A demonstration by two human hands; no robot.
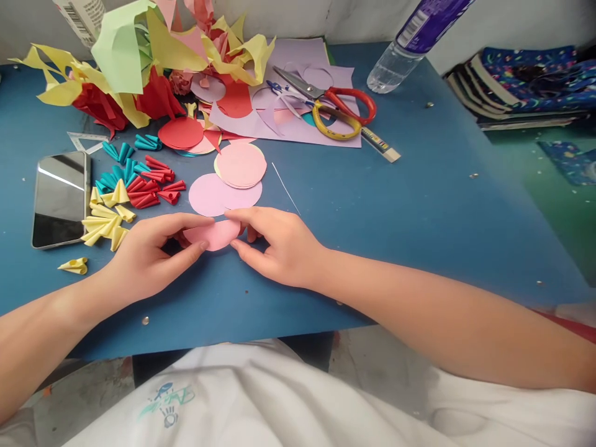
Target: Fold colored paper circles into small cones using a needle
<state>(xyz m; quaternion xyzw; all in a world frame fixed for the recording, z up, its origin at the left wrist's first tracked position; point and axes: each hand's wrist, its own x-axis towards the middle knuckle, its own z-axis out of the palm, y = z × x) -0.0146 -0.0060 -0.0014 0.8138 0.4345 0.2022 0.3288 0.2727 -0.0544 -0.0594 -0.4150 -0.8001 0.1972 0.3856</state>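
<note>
A pink paper piece [213, 235], bent or folded with a rounded lower edge, is held between both hands just above the blue table. My left hand [156, 251] pinches its left end between thumb and fingers. At its right end my right hand [274, 242] does the same, thumb below and forefinger above. Right behind the hands lie lilac paper circles [207, 195], partly overlapped by a stack of pale pink circles [242, 164]. Left of them are small rolled paper cones in red [149, 186], teal [114, 177] and yellow [105, 223].
A phone [60, 205] lies at the left, near a set square [86, 139]. Crumpled coloured paper [118, 56] heaps up at the back. Scissors [338, 102] and a cutter [384, 146] rest on lilac sheets [335, 136]. A bottle [395, 62] leans behind; books [488, 87] are stacked right.
</note>
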